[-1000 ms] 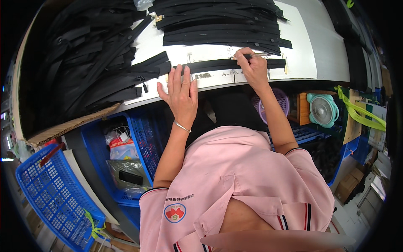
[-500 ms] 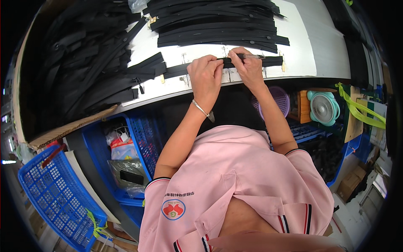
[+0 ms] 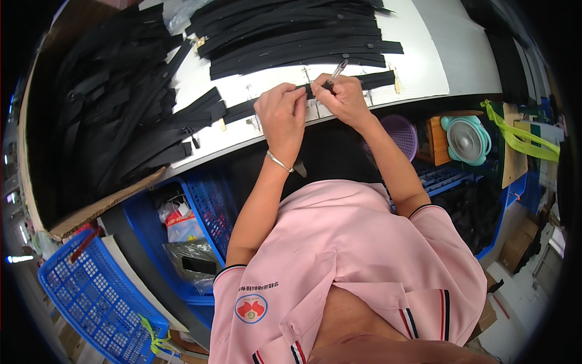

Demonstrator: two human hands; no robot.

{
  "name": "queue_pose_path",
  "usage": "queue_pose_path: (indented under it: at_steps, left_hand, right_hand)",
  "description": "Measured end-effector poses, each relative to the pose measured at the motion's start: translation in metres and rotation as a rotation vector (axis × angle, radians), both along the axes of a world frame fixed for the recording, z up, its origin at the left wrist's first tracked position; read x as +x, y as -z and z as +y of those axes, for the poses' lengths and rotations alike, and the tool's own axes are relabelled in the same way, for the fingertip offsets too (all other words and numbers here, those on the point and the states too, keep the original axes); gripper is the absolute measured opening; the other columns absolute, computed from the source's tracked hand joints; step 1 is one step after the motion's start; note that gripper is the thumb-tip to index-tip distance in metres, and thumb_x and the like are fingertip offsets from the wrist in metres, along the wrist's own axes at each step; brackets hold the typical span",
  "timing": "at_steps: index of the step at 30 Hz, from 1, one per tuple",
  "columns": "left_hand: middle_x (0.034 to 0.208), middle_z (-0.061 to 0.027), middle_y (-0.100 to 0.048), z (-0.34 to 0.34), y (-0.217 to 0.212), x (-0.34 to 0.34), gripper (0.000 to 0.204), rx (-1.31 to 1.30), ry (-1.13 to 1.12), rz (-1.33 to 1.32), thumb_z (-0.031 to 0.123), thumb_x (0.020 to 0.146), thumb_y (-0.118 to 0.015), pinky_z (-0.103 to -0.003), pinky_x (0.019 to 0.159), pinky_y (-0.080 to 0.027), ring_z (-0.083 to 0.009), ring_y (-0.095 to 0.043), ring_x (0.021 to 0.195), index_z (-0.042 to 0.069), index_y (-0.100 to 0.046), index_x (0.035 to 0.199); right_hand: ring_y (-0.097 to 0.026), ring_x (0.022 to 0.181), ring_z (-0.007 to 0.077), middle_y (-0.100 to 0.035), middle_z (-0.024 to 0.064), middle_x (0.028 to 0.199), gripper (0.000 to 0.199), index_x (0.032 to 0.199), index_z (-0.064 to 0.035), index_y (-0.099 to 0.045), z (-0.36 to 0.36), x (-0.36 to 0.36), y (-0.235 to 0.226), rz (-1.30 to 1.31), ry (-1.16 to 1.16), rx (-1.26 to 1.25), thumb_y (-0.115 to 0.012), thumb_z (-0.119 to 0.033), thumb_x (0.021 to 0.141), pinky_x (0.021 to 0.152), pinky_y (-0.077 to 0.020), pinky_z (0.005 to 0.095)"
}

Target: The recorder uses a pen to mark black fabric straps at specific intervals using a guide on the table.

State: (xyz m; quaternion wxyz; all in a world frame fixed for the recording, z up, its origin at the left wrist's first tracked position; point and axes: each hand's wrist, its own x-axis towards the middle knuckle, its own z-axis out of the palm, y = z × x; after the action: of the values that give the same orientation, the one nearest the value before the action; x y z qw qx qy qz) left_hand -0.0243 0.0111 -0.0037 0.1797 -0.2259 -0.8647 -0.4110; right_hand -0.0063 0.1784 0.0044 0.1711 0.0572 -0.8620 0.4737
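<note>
A long black strip (image 3: 379,79), which looks like zipper tape, lies across a white board (image 3: 418,73) bearing dark marks. My left hand (image 3: 281,112) is closed on the strip near its middle, fingertips pinching it against the board. Just to the right, my right hand (image 3: 343,100) grips a clear-barrelled pen (image 3: 338,71) that leans upward, its lower end at the strip and mostly hidden by my fingers. Beyond both hands lies a stack of similar black strips (image 3: 291,42). A small dark pull tab (image 3: 194,142) hangs near the board's left front.
At left, a cardboard box (image 3: 115,195) holds a heap of black strips (image 3: 115,109). Below the table edge are a blue crate (image 3: 209,209) with bags, a blue basket (image 3: 91,291), a purple basket (image 3: 400,136) and a turquoise fan (image 3: 467,141).
The pen has swung from lying along the strip to a steeper, upward lean in my right hand. My left hand stays on the strip. The whole view has shifted slightly.
</note>
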Motion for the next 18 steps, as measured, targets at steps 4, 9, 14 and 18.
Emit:
queue_pose_path:
  at_steps: [4,9,14,18]
  left_hand:
    - [0.102,-0.0021,-0.069,-0.002,0.001,0.002,0.009,-0.023,-0.003,-0.010,0.009,0.083,-0.078,-0.038,0.089,-0.041,-0.0239,-0.061,0.098,0.010,-0.074,0.091]
    - [0.102,-0.0018,-0.070,-0.001,-0.002,0.002,0.009,-0.036,0.006,-0.003,0.009,0.084,-0.078,-0.038,0.090,-0.041,-0.0231,-0.062,0.098,0.010,-0.075,0.093]
    - [0.102,-0.0024,-0.070,0.003,-0.004,0.004,0.010,-0.065,-0.007,-0.006,0.008,0.084,-0.078,-0.038,0.091,-0.042,-0.0232,-0.062,0.099,0.009,-0.075,0.094]
    - [0.104,-0.0037,-0.070,0.021,-0.007,0.005,0.014,-0.019,0.073,0.006,0.009,0.083,-0.078,-0.039,0.091,-0.042,-0.0240,-0.062,0.100,0.008,-0.075,0.097]
  right_hand:
    - [-0.060,0.065,0.0084,-0.069,0.0032,0.076,0.016,0.081,0.0029,-0.068,0.018,0.013,-0.010,-0.092,0.014,-0.483,-0.060,-0.003,0.093,0.060,-0.0481,0.0257]
    - [-0.056,0.065,0.0059,-0.067,0.0009,0.078,0.016,0.087,0.0005,-0.069,0.076,0.021,-0.016,-0.023,0.242,-0.405,-0.060,-0.008,0.098,0.061,-0.0453,0.0225]
    - [-0.054,0.065,0.0058,-0.066,-0.0002,0.075,0.018,0.089,-0.0003,-0.069,0.103,0.026,0.005,-0.122,0.263,-0.345,-0.061,-0.012,0.101,0.060,-0.0446,0.0226]
    - [-0.053,0.065,0.0039,-0.065,-0.0009,0.073,0.017,0.091,0.0005,-0.070,0.100,0.024,0.010,-0.068,0.270,-0.353,-0.063,-0.012,0.100,0.059,-0.0429,0.0224]
